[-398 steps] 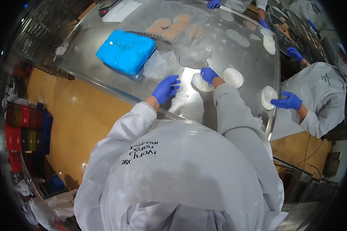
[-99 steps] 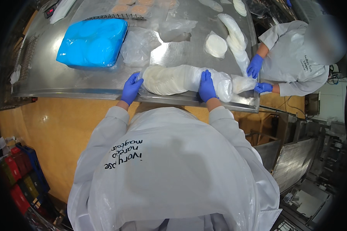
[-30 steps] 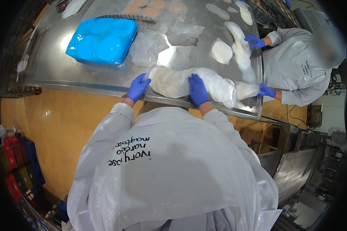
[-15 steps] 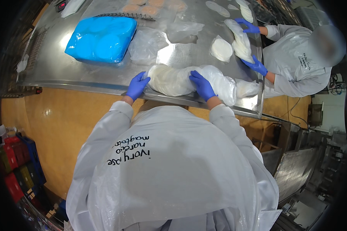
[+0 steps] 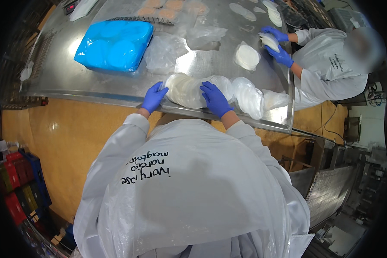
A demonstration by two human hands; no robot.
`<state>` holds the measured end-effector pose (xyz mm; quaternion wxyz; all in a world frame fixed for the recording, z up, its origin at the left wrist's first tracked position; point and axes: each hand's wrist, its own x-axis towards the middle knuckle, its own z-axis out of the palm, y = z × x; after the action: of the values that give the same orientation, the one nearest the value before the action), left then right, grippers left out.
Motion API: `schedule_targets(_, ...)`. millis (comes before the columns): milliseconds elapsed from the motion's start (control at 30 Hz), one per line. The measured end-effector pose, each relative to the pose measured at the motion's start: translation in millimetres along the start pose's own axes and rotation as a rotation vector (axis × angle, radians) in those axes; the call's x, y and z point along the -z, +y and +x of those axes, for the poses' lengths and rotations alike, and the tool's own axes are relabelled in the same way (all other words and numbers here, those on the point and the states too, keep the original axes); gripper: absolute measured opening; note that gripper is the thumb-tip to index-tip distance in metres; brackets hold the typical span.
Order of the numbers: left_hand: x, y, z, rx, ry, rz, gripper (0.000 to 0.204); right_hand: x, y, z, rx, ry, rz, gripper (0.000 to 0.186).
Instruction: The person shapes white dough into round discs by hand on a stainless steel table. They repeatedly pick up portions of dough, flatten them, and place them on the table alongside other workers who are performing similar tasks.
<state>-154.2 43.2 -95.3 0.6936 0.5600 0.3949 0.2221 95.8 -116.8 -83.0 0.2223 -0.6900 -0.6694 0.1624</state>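
Note:
A fanned row of thin, round, whitish sheets lies along the near edge of the steel table. At its left end, my blue-gloved left hand is closed on the edge of the sheets, thumb on the near side. My right hand, also gloved in blue, grips the row near its middle, with fingers bent over the top. Just right of that hand, a more see-through batch of round sheets continues the line. Whether these are pastry or plastic, I cannot tell.
A blue-wrapped block stands on the table beside crumpled clear plastic. Orange round patties lie farther back. At right, a co-worker's gloved hands hold white rounds, near another white stack.
My right hand has slid left along the row, uncovering sheets on its right. My left hand stays at the end. The co-worker's hands have come together, gathering the long white row into a bunch.

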Motion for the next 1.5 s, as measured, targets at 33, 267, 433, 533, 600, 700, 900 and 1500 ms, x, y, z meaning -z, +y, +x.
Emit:
schedule_targets(33,-3,3,-2,0.007,0.015,0.024,0.046,-3,6,-2,-0.01,0.089,-0.006,0.039)
schedule_targets(267,-1,0,-4,0.015,0.043,0.01,0.041,10,49,1,-0.173,-0.003,-0.272,0.055)
schedule_targets(433,-1,2,-3,0.009,0.056,0.025,0.041,15,52,-7,-0.215,-0.021,-0.303,0.055)
schedule_targets(533,-5,3,-2,0.014,0.073,0.034,0.041,19,82,-28,-0.243,0.023,-0.237,0.056)
schedule_targets(600,-5,3,-1,0.018,0.093,0.053,0.041,16,84,-24,-0.291,0.052,-0.285,0.06)
schedule_targets(700,-3,-4,2,0.004,0.096,0.016,0.042,24,39,-9,-0.42,-0.005,-0.404,0.071)
schedule_targets(900,0,-14,8,-0.025,0.082,0.028,0.042,15,-4,18,-0.216,0.009,-0.308,0.068)
schedule_targets(1500,5,-11,8,0.013,-0.002,-0.006,0.044,-7,36,12,-0.13,0.062,-0.117,0.055)
